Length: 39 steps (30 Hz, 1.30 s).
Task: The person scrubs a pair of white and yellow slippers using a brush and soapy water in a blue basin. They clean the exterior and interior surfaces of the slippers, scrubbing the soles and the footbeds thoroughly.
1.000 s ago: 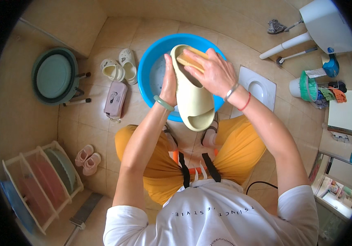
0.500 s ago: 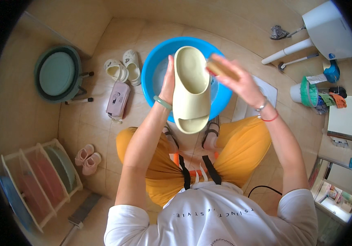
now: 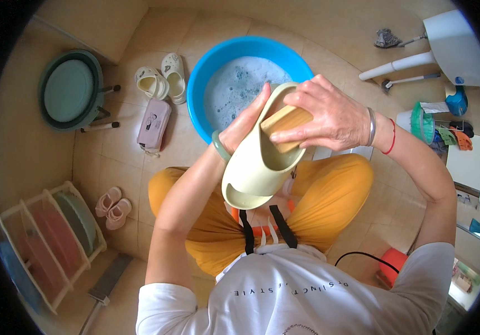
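Observation:
A pale yellow-green slide slipper [image 3: 257,176] is tilted in front of me, its open toe toward my lap. Along its left side my left hand [image 3: 246,120] grips it, with the fingers hidden behind the sole. My right hand [image 3: 329,114] is closed round a wooden scrubbing brush [image 3: 286,124], which sits inside the slipper's foot opening; its bristles are hidden. Beyond both hands stands a blue basin [image 3: 198,92] holding foamy water [image 3: 240,86].
White clogs [image 3: 162,81] and a lilac pouch [image 3: 154,124] lie left of the basin. Farther left are a stool with green basins [image 3: 69,92], pink shoes [image 3: 114,206] and a basin rack [image 3: 55,245]. Toilet brushes [image 3: 413,79] hang at the right wall.
My right hand has brought the brush from beside the slipper into its opening. The slipper has tilted and come nearer to me, uncovering the foamy water in the basin.

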Motion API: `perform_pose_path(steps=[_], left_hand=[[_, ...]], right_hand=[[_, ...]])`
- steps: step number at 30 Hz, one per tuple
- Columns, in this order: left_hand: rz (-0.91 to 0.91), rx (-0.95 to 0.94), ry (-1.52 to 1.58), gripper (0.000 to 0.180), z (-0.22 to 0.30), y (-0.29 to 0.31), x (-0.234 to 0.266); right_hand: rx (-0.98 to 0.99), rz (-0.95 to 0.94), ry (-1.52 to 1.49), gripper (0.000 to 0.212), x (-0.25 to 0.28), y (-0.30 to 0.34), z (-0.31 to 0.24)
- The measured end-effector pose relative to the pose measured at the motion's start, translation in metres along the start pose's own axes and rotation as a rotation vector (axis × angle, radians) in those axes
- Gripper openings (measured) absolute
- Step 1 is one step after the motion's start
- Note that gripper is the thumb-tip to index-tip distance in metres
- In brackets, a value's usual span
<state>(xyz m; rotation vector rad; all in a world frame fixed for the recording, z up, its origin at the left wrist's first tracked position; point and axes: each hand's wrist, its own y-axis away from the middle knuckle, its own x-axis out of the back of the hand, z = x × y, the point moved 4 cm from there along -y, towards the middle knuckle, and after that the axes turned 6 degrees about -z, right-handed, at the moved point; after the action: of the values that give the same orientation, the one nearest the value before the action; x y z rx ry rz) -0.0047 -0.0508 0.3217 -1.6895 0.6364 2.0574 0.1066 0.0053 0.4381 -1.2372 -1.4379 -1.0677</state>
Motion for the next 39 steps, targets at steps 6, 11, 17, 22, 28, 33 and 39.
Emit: perform_pose_path(steps=[6, 11, 17, 22, 28, 33, 39], left_hand=[[-0.042, 0.033, -0.184, 0.058, 0.01, 0.016, 0.003], [0.051, -0.043, -0.295, 0.069, 0.014, 0.007, -0.01], [0.055, -0.018, -0.324, 0.07, 0.007, 0.002, 0.008], [0.062, 0.009, -0.255, 0.066, 0.006, 0.003, 0.01], [0.068, -0.03, -0.262, 0.062, 0.006, 0.003, 0.006], [0.096, 0.0, -0.278, 0.06, 0.002, -0.003, 0.008], [0.131, 0.037, -0.396, 0.061, 0.003, -0.004, 0.009]], right_hand=[[0.143, 0.022, -0.028, 0.032, -0.003, -0.013, -0.009], [-0.062, 0.006, -0.011, 0.043, 0.013, 0.012, 0.016], [-0.166, 0.013, 0.079, 0.046, 0.006, 0.025, 0.022], [-0.046, 0.033, -0.008, 0.045, -0.017, 0.002, -0.008], [-0.178, 0.046, 0.038, 0.042, 0.0, 0.035, 0.028], [-0.095, 0.032, 0.103, 0.038, -0.005, 0.028, 0.012], [0.11, -0.033, 0.001, 0.019, -0.033, -0.004, -0.022]])
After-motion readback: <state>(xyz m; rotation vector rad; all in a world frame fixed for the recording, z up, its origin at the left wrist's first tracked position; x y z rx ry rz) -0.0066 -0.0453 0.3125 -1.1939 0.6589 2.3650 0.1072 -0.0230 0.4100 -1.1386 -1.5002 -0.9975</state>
